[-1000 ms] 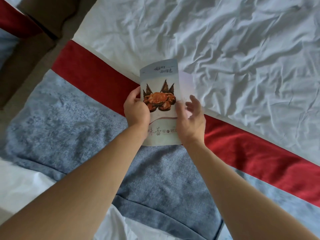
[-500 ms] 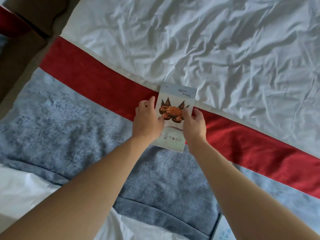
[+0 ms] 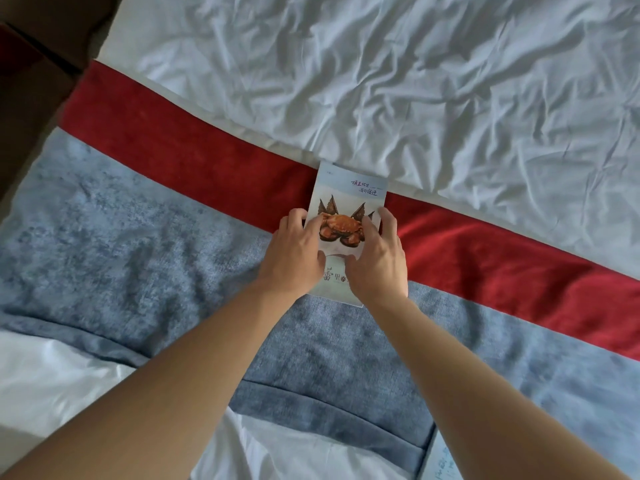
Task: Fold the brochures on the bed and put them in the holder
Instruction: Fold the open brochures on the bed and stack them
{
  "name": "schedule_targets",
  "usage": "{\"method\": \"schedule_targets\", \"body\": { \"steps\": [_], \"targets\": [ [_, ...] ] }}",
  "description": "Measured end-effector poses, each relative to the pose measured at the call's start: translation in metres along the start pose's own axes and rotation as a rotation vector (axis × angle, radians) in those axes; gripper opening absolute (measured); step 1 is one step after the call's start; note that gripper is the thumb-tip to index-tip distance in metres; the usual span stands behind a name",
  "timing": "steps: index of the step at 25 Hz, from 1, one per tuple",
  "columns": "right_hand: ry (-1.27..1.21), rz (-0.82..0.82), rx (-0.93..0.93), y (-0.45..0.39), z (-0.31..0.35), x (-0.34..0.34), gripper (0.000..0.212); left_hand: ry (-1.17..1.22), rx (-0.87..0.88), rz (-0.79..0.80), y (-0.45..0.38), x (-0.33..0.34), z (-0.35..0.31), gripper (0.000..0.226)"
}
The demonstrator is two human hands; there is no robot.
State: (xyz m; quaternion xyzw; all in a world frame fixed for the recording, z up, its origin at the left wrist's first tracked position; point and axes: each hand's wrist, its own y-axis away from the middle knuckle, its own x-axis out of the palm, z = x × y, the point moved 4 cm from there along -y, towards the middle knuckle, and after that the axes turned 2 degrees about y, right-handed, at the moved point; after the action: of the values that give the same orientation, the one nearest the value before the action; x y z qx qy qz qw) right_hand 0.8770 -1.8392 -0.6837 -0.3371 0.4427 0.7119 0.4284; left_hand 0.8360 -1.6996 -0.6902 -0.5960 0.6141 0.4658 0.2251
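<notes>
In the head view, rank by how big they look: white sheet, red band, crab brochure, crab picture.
Largest to smallest:
1. white sheet
2. red band
3. crab brochure, partly covered by both hands
4. crab picture
The sheet lies farther from the camera yet looks largest.

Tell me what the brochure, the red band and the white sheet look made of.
Brochure: printed paper or thin card, seemingly smooth; it lies flat with crisp edges under both hands. Red band: plush, velvet-like fabric, judging by its soft, uneven sheen. White sheet: thin woven cloth, probably cotton, matte and heavily creased.
</notes>
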Motion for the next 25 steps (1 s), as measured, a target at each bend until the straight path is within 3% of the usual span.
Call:
{"method": "schedule_targets", "body": {
  "steps": [5,15,25],
  "targets": [
    [0.098,-0.007,-0.034,0.025,-0.005,0.008,0.055,0.008,0.029,-0.068,0.026,0.007,-0.007,0.054],
    [0.138,-0.074,-0.063,0.126,-0.01,0.016,0.061,-0.071,0.168,-0.055,0.125,0.016,-0.01,0.065],
    [0.106,-0.134,0.065,0.276,-0.059,0.02,0.057,-0.084,0.333,0.04,0.243,0.061,-0.051,0.041]
  ]
}}
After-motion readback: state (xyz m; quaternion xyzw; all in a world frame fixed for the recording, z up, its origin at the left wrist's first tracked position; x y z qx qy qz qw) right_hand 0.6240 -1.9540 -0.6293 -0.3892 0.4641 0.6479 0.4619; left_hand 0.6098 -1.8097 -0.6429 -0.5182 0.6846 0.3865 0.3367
